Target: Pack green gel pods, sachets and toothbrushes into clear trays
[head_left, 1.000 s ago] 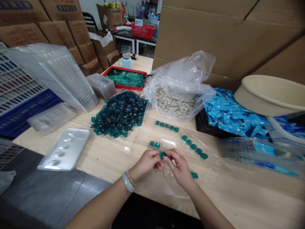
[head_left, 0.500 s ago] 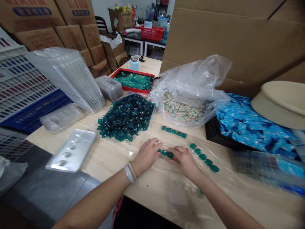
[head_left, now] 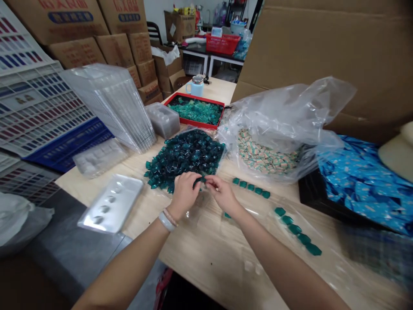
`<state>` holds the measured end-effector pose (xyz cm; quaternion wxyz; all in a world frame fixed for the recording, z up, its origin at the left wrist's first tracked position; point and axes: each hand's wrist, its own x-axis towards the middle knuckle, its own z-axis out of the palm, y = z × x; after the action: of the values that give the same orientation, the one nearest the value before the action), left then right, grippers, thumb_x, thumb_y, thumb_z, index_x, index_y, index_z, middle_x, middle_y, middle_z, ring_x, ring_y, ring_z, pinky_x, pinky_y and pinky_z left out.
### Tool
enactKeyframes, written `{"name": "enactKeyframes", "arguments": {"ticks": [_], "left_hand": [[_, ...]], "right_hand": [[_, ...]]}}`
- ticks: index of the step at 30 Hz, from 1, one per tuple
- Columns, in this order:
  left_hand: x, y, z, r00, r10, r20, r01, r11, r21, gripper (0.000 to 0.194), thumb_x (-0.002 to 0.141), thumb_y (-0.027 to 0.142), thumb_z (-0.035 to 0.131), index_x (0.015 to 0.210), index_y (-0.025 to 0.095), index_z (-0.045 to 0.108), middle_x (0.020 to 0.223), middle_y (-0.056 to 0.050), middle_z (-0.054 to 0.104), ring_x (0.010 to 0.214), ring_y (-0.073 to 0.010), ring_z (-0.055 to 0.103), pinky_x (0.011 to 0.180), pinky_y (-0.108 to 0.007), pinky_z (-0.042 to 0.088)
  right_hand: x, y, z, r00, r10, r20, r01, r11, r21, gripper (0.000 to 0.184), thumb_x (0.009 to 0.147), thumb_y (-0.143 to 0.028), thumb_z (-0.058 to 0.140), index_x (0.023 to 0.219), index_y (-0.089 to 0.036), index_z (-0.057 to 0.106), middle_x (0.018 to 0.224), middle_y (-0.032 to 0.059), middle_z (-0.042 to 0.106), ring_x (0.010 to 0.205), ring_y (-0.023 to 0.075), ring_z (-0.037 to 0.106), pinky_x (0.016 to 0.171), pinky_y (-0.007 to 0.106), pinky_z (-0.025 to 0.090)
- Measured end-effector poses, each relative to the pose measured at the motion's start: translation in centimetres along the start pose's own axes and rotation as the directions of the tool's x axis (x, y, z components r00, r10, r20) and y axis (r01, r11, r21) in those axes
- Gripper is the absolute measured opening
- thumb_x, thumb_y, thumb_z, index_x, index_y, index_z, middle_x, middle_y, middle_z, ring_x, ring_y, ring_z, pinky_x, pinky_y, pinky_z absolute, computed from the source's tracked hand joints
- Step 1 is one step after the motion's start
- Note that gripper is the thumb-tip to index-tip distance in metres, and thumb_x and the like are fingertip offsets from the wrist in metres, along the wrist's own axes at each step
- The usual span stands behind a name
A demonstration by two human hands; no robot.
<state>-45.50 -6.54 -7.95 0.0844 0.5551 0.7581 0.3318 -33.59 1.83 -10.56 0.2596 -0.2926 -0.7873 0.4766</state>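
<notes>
Both my hands meet over the lower edge of a heap of dark teal liquid pods point(head_left: 184, 158) that lies on clear plastic film. My left hand point(head_left: 184, 193) and my right hand point(head_left: 221, 194) pinch a small teal pod point(head_left: 199, 181) between their fingertips, and the fingers hide most of it. To the right of my hands, a short row of teal pods point(head_left: 251, 188) and a longer diagonal row of teal pods point(head_left: 294, 228) lie on the film. A silver blister tray point(head_left: 111, 204) lies left of my left wrist.
A red tray of green pods point(head_left: 195, 110) and a blue-lidded mug point(head_left: 196, 86) stand farther along the wooden table point(head_left: 206, 254). A plastic bag of wrapped sachets point(head_left: 267, 157), blue packets point(head_left: 364, 185), stacked clear trays point(head_left: 112, 107) and cardboard cartons point(head_left: 138, 47) surround the work area.
My hands have moved up and left from the row on the table to the heap's edge, and they now pinch a pod. The view has swung, shifting the scene rightward.
</notes>
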Motion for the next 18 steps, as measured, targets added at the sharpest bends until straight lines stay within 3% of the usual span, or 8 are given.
{"name": "enactKeyframes", "arguments": {"ticks": [4, 8, 11, 15, 18], "left_hand": [[0.5, -0.8, 0.0, 0.988, -0.153, 0.019, 0.15, 0.93, -0.335, 0.021, 0.074, 0.016, 0.046, 0.09, 0.016, 0.06, 0.088, -0.005, 0.061, 0.08, -0.0153, 0.056, 0.074, -0.028, 0.044], [0.9, -1.1, 0.2, 0.939, -0.32, 0.122, 0.336, 0.788, -0.516, 0.021, 0.072, 0.016, 0.045, 0.087, 0.014, 0.06, 0.082, -0.004, 0.062, 0.069, -0.0137, 0.057, 0.061, -0.025, 0.047], [0.8, -1.1, 0.1, 0.922, -0.365, 0.13, 0.373, 0.743, -0.555, 0.02, 0.073, 0.018, 0.043, 0.085, 0.014, 0.059, 0.081, -0.004, 0.061, 0.066, -0.0129, 0.056, 0.055, -0.023, 0.046], [0.5, -0.7, 0.4, 0.941, -0.317, -0.116, 0.243, 0.874, -0.42, 0.019, 0.075, 0.014, 0.04, 0.085, 0.015, 0.057, 0.084, -0.004, 0.06, 0.076, -0.0145, 0.055, 0.071, -0.028, 0.045], [0.2, -0.1, 0.3, 0.931, -0.197, -0.306, 0.109, 0.953, -0.282, 0.02, 0.078, 0.014, 0.037, 0.087, 0.016, 0.055, 0.088, -0.005, 0.058, 0.084, -0.0158, 0.053, 0.078, -0.03, 0.042]], "right_hand": [[0.4, 0.2, 0.8, 0.999, 0.031, -0.014, -0.029, 0.992, 0.123, 0.022, 0.076, -0.02, 0.045, 0.097, -0.019, 0.053, 0.071, -0.0003, 0.055, 0.065, 0.0118, 0.053, 0.062, 0.025, 0.044], [1.0, -0.7, 0.6, 0.995, -0.101, 0.001, 0.101, 0.989, -0.108, 0.027, 0.076, -0.015, 0.045, 0.101, -0.02, 0.055, 0.083, 0.003, 0.052, 0.072, 0.0125, 0.051, 0.065, 0.026, 0.043], [1.2, -2.0, 0.3, 0.985, -0.157, 0.075, 0.172, 0.937, -0.303, 0.025, 0.079, -0.014, 0.042, 0.098, -0.018, 0.057, 0.089, 0.0054, 0.051, 0.078, 0.0136, 0.051, 0.07, 0.026, 0.043], [2.1, -4.0, 1.2, 0.994, -0.035, 0.1, 0.089, 0.784, -0.615, 0.024, 0.079, -0.013, 0.038, 0.092, -0.016, 0.058, 0.089, 0.0077, 0.051, 0.075, 0.016, 0.053, 0.065, 0.027, 0.042], [3.3, -4.9, 2.3, 0.998, 0.005, 0.057, 0.036, 0.728, -0.685, 0.023, 0.078, -0.013, 0.038, 0.091, -0.016, 0.057, 0.091, 0.0084, 0.052, 0.073, 0.0167, 0.054, 0.062, 0.027, 0.041]]}}
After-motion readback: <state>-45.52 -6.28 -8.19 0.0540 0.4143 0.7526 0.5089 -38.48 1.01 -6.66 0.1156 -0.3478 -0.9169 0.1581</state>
